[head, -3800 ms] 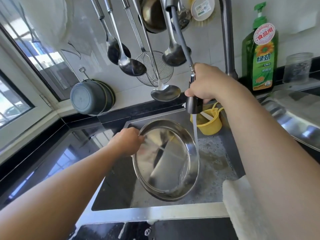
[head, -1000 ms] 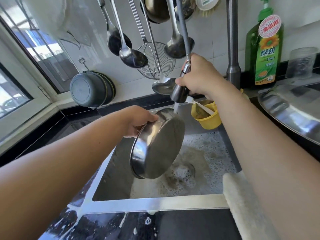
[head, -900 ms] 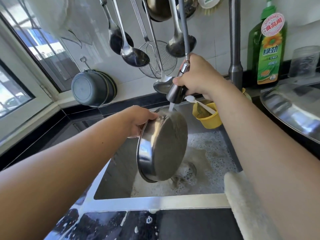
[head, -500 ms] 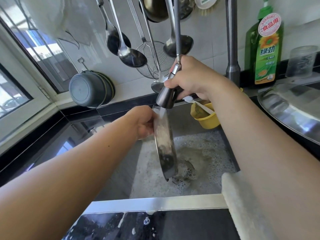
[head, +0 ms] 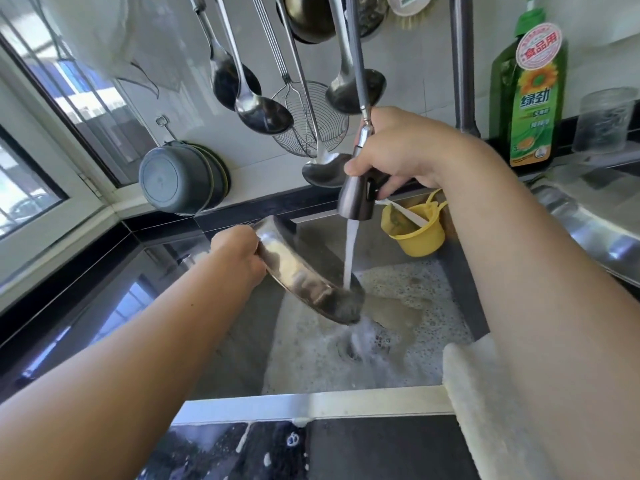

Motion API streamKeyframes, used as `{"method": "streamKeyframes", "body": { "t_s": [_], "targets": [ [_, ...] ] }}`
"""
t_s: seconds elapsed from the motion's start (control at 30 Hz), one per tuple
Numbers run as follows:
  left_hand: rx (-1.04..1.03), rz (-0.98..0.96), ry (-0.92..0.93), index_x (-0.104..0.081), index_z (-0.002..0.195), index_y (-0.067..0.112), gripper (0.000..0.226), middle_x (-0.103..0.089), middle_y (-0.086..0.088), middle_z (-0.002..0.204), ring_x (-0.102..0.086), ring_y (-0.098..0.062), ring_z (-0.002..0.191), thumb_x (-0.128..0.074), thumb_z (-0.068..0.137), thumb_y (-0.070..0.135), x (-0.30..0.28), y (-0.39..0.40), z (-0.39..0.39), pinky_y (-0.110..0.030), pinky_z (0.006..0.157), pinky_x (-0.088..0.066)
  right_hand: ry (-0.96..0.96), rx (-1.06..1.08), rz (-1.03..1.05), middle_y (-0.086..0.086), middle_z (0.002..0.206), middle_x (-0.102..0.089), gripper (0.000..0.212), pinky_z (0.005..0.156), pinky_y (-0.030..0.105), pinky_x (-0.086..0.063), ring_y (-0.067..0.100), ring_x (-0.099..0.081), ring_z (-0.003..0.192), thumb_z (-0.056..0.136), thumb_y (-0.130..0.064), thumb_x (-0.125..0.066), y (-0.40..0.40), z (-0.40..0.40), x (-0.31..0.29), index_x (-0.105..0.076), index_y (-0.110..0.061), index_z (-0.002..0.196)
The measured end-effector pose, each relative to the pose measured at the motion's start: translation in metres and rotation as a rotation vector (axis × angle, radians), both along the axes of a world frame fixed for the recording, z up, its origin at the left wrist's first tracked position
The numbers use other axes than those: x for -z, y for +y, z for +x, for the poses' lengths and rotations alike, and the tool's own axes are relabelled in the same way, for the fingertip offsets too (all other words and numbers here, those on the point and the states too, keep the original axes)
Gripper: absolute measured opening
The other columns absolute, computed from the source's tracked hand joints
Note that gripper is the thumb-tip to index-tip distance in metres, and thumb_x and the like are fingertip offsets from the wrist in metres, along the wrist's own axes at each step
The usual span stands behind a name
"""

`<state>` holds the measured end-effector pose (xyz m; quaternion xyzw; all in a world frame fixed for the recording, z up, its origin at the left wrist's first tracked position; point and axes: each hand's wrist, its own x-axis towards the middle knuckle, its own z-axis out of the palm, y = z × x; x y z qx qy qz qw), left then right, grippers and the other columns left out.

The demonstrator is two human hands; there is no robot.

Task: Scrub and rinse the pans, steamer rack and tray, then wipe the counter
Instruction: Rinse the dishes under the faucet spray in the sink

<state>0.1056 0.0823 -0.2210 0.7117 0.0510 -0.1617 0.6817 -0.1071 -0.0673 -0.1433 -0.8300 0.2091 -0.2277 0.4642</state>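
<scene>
At the far left a window frame (head: 52,216) meets the dark glossy table (head: 79,306), and a stack of grey round bowls (head: 180,178) hangs on its side against the white tiled wall. The left hand (head: 239,258) reaches over the sink, its grip clamped on the upper rim of a round stainless-steel pan (head: 304,275), fingers curled round the edge. The pan is held above the grey soapy sink (head: 460,271), tilted so its lower edge points down to the right toward the drain. A stream of water (head: 349,251) falls onto that lower edge and runs off into the foam below. Above, steel ladles (head: 259,109) and a wire skimmer (head: 311,123) hang from the wall. The right hand (head: 401,150) has its grip wrapped round the dark metal pull-out faucet sprayer (head: 356,195), nozzle pointing down over the pan. Just right of the sprayer a yellow plastic cup (head: 419,233) sits at the sink's back corner. A white cloth (head: 485,393) drapes over the sink's front right edge. Farther right, a green dish-soap bottle (head: 530,95) stands at the wall, a clear glass jar (head: 602,119) beside it.
</scene>
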Motion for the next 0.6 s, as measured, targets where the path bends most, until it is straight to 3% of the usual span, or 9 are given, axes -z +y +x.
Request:
{"method": "streamKeyframes", "body": {
  "t_s": [0.1,0.2,0.37,0.5,0.6],
  "targets": [
    [-0.096,0.009,-0.020,-0.056,0.097,0.009,0.028,-0.050,-0.002,0.081,-0.046,-0.013,0.058,-0.033,0.095,-0.005,0.003,0.010,0.004,-0.023,0.045,-0.038,0.042,0.079,-0.064,0.016,0.106,-0.064,0.031,0.071,0.048,-0.064,0.032,-0.072,0.085,0.088,-0.009,-0.071,-0.006,0.001,0.002,-0.054,-0.010,0.114],
    [-0.130,-0.001,0.004,-0.046,0.077,0.014,0.028,-0.040,0.000,0.072,-0.038,-0.012,0.055,-0.033,0.094,-0.004,0.005,0.018,0.005,-0.020,0.046,-0.034,0.052,0.094,-0.071,0.016,0.107,-0.063,0.034,0.070,0.049,-0.064,0.034,-0.072,0.085,0.087,-0.010,-0.071,-0.006,0.002,0.002,-0.052,-0.013,0.114],
    [-0.028,0.081,-0.007,-0.049,0.081,0.016,0.023,-0.043,-0.003,0.072,-0.043,-0.018,0.060,-0.036,0.087,-0.001,0.015,0.020,0.001,-0.030,0.066,-0.043,-0.042,-0.044,0.063,0.020,0.108,-0.065,0.020,0.068,0.049,-0.064,0.033,-0.072,0.092,0.089,-0.004,-0.070,0.013,0.007,-0.002,-0.056,-0.005,0.104],
    [0.180,0.064,0.001,-0.051,0.080,0.017,0.021,-0.048,-0.007,0.069,-0.050,-0.020,0.060,-0.044,0.088,-0.001,0.021,0.010,-0.023,-0.036,0.066,-0.044,-0.163,-0.077,0.129,0.013,0.103,-0.067,0.020,0.068,0.045,-0.064,0.027,-0.073,0.091,0.090,-0.006,-0.071,0.028,0.022,0.001,-0.053,-0.013,0.095],
    [0.320,0.107,-0.020,-0.059,0.076,0.016,0.015,-0.060,-0.011,0.076,-0.059,-0.025,0.072,-0.055,0.087,0.007,0.025,0.007,-0.038,-0.043,0.072,-0.047,-0.222,-0.019,0.151,0.005,0.106,-0.063,0.028,0.067,0.044,-0.064,0.024,-0.070,0.096,0.089,-0.009,-0.074,0.028,0.032,0.007,-0.051,-0.020,0.099]
  ]
}}
